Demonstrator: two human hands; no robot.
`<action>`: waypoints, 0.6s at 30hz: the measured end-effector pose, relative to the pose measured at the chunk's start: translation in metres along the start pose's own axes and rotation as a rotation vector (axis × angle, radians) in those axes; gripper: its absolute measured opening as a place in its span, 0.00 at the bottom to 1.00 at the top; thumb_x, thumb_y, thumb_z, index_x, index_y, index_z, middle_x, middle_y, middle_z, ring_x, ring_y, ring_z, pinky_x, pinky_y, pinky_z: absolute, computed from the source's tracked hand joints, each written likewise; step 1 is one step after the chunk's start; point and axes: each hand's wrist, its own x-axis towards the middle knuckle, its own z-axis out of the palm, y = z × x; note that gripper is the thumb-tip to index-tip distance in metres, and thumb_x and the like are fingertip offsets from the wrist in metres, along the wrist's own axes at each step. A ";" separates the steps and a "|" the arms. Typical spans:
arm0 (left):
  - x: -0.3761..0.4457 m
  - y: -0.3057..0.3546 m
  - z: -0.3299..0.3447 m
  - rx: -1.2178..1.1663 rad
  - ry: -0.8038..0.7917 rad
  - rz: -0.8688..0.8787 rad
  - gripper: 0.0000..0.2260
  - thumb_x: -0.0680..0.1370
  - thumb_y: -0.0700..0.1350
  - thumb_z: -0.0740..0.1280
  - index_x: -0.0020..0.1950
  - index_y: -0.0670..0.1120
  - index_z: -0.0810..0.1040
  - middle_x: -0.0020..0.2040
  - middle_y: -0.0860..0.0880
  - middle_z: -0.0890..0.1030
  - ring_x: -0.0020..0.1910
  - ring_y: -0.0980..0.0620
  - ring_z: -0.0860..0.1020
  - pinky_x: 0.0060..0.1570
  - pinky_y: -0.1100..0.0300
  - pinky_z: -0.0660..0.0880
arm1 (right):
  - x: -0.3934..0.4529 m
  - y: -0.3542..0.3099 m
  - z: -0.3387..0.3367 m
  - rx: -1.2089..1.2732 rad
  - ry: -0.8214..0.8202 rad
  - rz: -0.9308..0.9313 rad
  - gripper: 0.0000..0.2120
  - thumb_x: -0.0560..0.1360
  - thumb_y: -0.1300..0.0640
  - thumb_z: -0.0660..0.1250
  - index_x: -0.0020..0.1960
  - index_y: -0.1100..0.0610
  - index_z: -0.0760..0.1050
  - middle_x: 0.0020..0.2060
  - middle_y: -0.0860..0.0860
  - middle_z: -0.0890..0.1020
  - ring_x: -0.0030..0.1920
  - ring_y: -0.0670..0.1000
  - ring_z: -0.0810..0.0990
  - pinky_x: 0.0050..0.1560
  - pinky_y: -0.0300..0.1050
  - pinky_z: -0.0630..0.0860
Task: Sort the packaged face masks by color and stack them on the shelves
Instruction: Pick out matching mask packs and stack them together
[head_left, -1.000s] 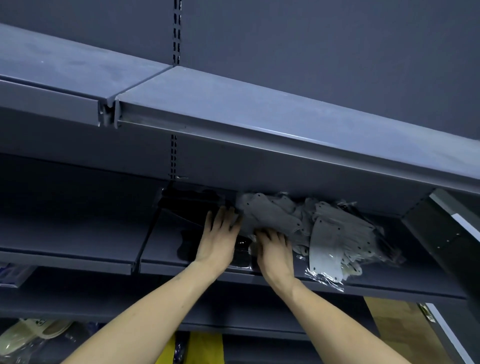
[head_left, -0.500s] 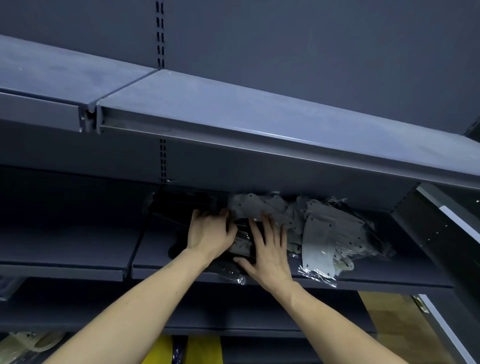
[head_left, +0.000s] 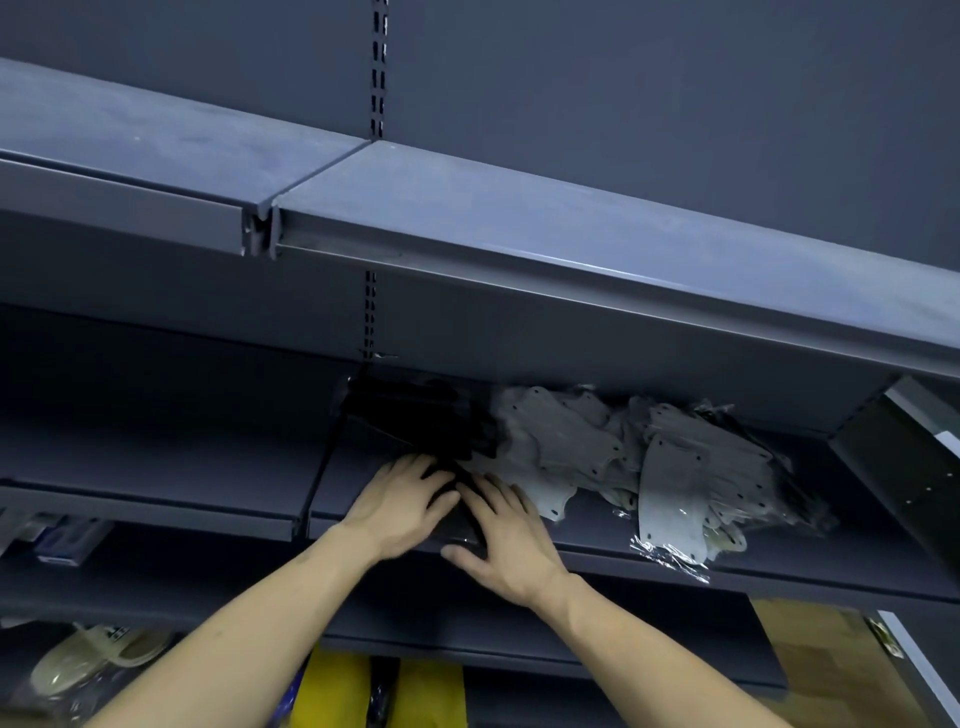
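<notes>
Here my left hand (head_left: 400, 501) and right hand (head_left: 506, 540) press flat, fingers extended, on black masks (head_left: 415, 415) at the shelf (head_left: 810, 564) lip, mid-frame; grey masks (head_left: 675, 467) crowd the right.

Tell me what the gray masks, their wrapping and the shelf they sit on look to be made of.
Gray masks: likely soft nonwoven fabric, matte; flat limp pieces with small punched holes.
Wrapping: thin clear plastic film, glossy; crinkled glints at the shelf edge.
Shelf: probably painted sheet metal, dull dark gray; folded front lip, slotted upright behind.
</notes>
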 end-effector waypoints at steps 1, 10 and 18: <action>-0.004 0.000 -0.001 0.001 -0.030 0.016 0.35 0.75 0.69 0.42 0.75 0.55 0.67 0.75 0.50 0.66 0.74 0.47 0.63 0.72 0.52 0.60 | -0.001 0.002 0.000 0.006 0.004 -0.004 0.40 0.76 0.30 0.57 0.80 0.50 0.56 0.79 0.51 0.58 0.79 0.53 0.53 0.79 0.49 0.44; -0.015 -0.022 -0.003 0.236 -0.033 0.178 0.41 0.70 0.76 0.56 0.78 0.57 0.61 0.72 0.45 0.69 0.70 0.43 0.67 0.73 0.48 0.60 | -0.001 0.020 -0.006 0.114 0.032 0.047 0.52 0.65 0.18 0.54 0.78 0.53 0.61 0.76 0.51 0.65 0.76 0.54 0.59 0.77 0.48 0.54; -0.006 -0.012 -0.020 0.265 -0.221 0.177 0.41 0.70 0.73 0.54 0.80 0.61 0.51 0.80 0.46 0.53 0.78 0.43 0.52 0.77 0.47 0.45 | 0.009 0.003 -0.010 0.145 -0.023 0.108 0.51 0.66 0.22 0.52 0.80 0.52 0.57 0.78 0.53 0.60 0.77 0.54 0.57 0.77 0.47 0.56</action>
